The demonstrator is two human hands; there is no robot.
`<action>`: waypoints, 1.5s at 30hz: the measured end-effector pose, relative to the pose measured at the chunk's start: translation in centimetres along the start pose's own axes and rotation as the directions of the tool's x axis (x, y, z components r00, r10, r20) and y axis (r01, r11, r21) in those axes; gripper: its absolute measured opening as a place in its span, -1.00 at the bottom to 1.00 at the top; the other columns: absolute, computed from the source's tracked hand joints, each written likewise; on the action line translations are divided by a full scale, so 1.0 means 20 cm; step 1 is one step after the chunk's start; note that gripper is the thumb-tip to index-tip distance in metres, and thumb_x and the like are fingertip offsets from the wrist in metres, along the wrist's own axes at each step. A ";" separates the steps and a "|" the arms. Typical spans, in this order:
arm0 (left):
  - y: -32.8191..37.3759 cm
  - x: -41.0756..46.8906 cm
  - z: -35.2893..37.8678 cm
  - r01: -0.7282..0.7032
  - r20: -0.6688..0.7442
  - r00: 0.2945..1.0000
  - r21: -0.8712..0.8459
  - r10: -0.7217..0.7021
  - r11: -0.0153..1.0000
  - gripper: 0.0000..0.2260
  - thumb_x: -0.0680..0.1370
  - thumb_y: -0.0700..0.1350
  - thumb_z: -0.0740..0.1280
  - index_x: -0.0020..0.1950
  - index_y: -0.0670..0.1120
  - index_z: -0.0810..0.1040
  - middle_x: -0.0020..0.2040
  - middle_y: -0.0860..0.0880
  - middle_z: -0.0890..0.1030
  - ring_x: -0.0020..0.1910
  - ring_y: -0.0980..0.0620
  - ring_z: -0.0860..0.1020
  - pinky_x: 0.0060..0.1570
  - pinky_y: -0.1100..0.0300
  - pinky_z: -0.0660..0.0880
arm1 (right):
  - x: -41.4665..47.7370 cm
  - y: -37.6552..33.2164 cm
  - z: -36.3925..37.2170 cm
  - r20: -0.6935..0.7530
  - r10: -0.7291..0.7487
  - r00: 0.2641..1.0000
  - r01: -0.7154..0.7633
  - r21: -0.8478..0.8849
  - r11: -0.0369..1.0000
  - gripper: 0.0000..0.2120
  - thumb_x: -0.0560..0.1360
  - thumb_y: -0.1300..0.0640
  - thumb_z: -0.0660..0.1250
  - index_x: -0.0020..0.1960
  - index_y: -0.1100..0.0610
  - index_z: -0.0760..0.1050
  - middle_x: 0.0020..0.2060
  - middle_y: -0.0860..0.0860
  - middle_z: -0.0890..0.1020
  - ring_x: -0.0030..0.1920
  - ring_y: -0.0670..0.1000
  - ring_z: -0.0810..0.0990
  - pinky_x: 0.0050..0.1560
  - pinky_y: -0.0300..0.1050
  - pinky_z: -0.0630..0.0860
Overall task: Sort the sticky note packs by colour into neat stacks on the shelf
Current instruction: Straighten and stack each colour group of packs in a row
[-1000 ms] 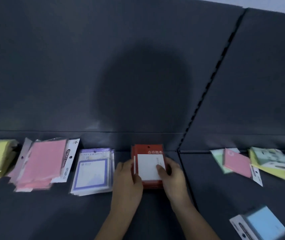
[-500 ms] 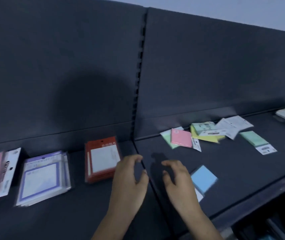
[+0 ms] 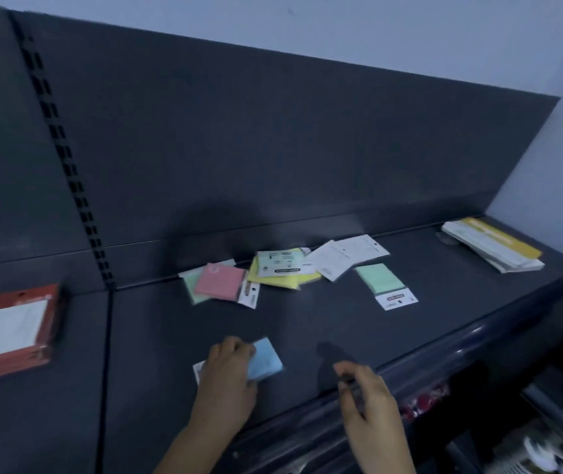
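Note:
A blue sticky note pack [image 3: 267, 359] lies near the front of the dark shelf [image 3: 310, 319]. My left hand [image 3: 225, 381] covers its left part, fingers curled over its edge. My right hand [image 3: 365, 395] hovers by the shelf's front lip, fingers loosely curled and holding nothing. Behind lie a pink pack [image 3: 220, 281] on a pale green one, a yellow pack [image 3: 275, 279] under a mint pack, white packs [image 3: 345, 256] and a green pack [image 3: 380, 279]. A red stack [image 3: 9, 331] sits at far left.
A pile of white and yellow packs [image 3: 492, 248] lies at the shelf's far right corner. A slotted upright [image 3: 64, 159] divides the back panel. Below the front lip [image 3: 444, 357], a lower shelf holds blurred goods [image 3: 423, 401].
Both hands left the red stack and moved right. My left hand came down onto the blue pack; my right hand passed beyond it. The view swung right, so the purple and pink stacks dropped out.

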State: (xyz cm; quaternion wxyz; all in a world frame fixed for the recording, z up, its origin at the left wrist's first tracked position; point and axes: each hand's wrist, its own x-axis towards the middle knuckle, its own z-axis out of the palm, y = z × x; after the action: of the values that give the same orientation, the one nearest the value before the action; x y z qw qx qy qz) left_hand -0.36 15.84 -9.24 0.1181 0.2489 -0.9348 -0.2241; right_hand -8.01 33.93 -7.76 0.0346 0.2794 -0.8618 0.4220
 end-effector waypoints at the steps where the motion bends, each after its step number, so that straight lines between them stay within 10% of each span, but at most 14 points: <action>1: 0.03 0.03 0.03 -0.013 -0.008 1.000 -0.030 0.013 0.999 -0.65 0.53 -0.14 0.28 0.31 0.00 0.37 0.28 0.07 0.31 0.21 0.08 0.29 0.17 0.30 0.26 | 0.01 0.05 -0.05 -0.017 -0.009 1.000 0.009 0.007 1.000 -0.66 0.37 0.49 0.34 -0.08 0.08 0.58 -0.20 -0.22 0.54 -0.14 -0.08 0.52 -0.07 -0.49 0.36; 12: 0.20 0.25 0.17 -0.001 -0.019 1.000 -0.186 -0.003 0.983 -0.68 0.51 -0.16 0.32 0.25 -0.04 0.43 0.25 0.08 0.34 0.27 0.11 0.26 0.23 0.36 0.19 | 0.26 0.23 -0.18 0.138 0.035 0.990 -0.056 0.148 0.987 -0.70 0.49 0.30 0.28 0.09 -0.06 0.46 -0.06 -0.08 0.58 0.00 -0.14 0.54 0.01 -0.37 0.36; 20: 0.12 0.53 0.07 0.054 -0.271 0.951 -0.332 -0.150 0.942 -0.63 0.49 -0.23 0.35 0.29 -0.12 0.42 0.21 -0.02 0.47 0.22 0.01 0.40 0.19 0.20 0.33 | 0.46 0.18 -0.07 0.225 -0.042 0.973 0.043 0.004 0.999 -0.78 0.47 0.31 0.31 0.06 0.08 0.53 -0.11 -0.13 0.56 0.01 -0.06 0.51 -0.01 -0.50 0.28; 27: 0.06 0.75 0.09 0.105 -0.304 0.944 -0.085 -0.126 0.991 -0.54 0.45 -0.15 0.40 0.33 -0.05 0.38 0.16 -0.07 0.43 0.16 -0.06 0.35 0.09 0.12 0.29 | 0.63 0.16 0.03 0.275 -0.051 0.960 0.059 -0.020 0.998 -0.78 0.47 0.29 0.31 0.08 0.09 0.53 -0.09 -0.16 0.52 0.05 -0.10 0.48 0.04 -0.40 0.28; 32: 0.02 0.85 0.10 0.149 -0.260 0.957 0.056 -0.129 0.987 -0.79 0.44 -0.07 0.42 0.06 -0.05 0.60 0.10 -0.02 0.44 0.15 -0.06 0.35 0.09 0.17 0.27 | 0.79 0.20 0.09 0.294 -0.065 0.954 0.074 -0.019 0.997 -0.76 0.48 0.26 0.31 0.13 0.10 0.52 0.00 -0.10 0.55 0.10 -0.08 0.48 0.10 -0.32 0.33; 37: 0.07 0.83 0.09 -0.118 -0.243 0.966 -0.126 0.085 0.985 -0.93 0.45 -0.11 0.42 -0.20 -0.08 0.58 0.13 0.07 0.57 0.16 0.12 0.42 0.16 0.23 0.23 | 0.94 0.23 0.14 0.269 -0.002 0.963 -0.025 0.097 0.995 -0.48 0.45 0.28 0.35 0.35 0.06 0.30 0.11 -0.09 0.48 0.14 -0.12 0.43 0.09 -0.34 0.28; 39: 0.15 0.81 0.07 -0.122 -0.156 0.986 -0.398 0.063 0.909 -0.94 0.50 -0.11 0.37 -0.15 -0.01 0.52 -0.08 0.15 0.61 -0.05 0.21 0.50 0.01 0.27 0.38 | 1.01 0.24 0.15 0.250 0.041 0.967 -0.089 0.186 0.978 -0.36 0.42 0.28 0.40 0.40 0.03 0.22 0.16 -0.06 0.45 0.16 -0.11 0.41 0.13 -0.25 0.32; 42: 0.25 0.78 0.03 -0.036 -0.081 0.994 -0.865 -0.070 0.501 -0.88 0.54 -0.19 0.32 0.07 -0.13 0.51 -0.01 -0.02 0.67 -0.02 0.02 0.63 -0.06 0.19 0.56 | 1.07 0.24 0.16 0.313 0.022 0.950 -0.144 0.372 0.917 -0.46 0.37 0.26 0.46 0.26 0.00 0.34 0.14 -0.11 0.53 0.15 -0.12 0.49 0.18 -0.17 0.43; 45: 0.28 0.76 0.02 -0.043 -0.116 0.963 -0.958 -0.244 0.285 -0.84 0.53 -0.17 0.29 0.09 -0.16 0.48 0.03 -0.12 0.67 0.02 -0.04 0.63 -0.04 0.18 0.54 | 1.07 0.21 0.17 0.454 -0.040 0.890 -0.266 0.588 0.764 -0.75 0.41 0.26 0.43 0.06 0.07 0.54 -0.04 -0.02 0.69 0.01 -0.02 0.64 -0.07 -0.26 0.55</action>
State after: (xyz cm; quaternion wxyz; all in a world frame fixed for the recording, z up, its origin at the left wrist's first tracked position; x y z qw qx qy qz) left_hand -15.63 12.48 -5.14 0.3402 0.2133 -0.5775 -0.7108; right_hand -27.67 23.76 -6.62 -0.2839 0.3081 -0.6679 0.6151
